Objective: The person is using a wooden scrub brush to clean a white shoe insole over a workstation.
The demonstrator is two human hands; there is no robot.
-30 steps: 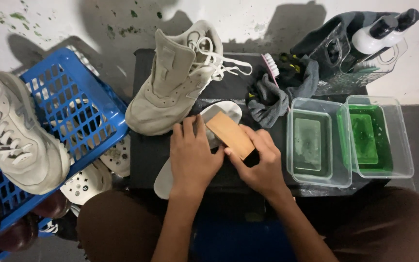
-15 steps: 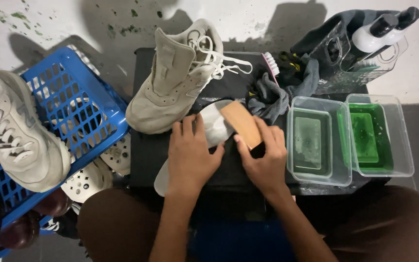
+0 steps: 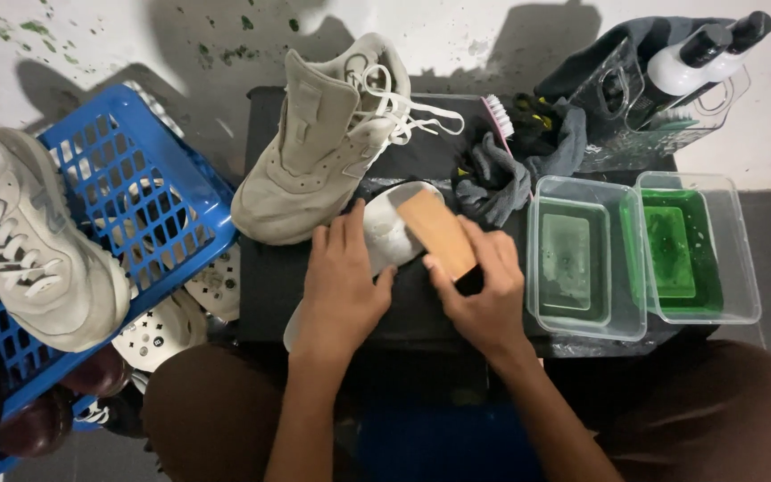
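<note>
A pale insole point(image 3: 385, 234) lies flat on the dark work surface point(image 3: 265, 277), pinned under the spread left hand point(image 3: 343, 287) so it cannot slide. The right hand point(image 3: 489, 303) is closed around a wooden-backed brush point(image 3: 437, 234), pressed bristles-down onto the insole. A beige sneaker point(image 3: 327, 143) sits just behind, two green-water tubs point(image 3: 644, 254) to the right.

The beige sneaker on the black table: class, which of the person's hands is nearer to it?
Left. The left hand lies just below the beige sneaker, pressing the insole; the right hand sits farther right, holding the wooden brush.
</note>
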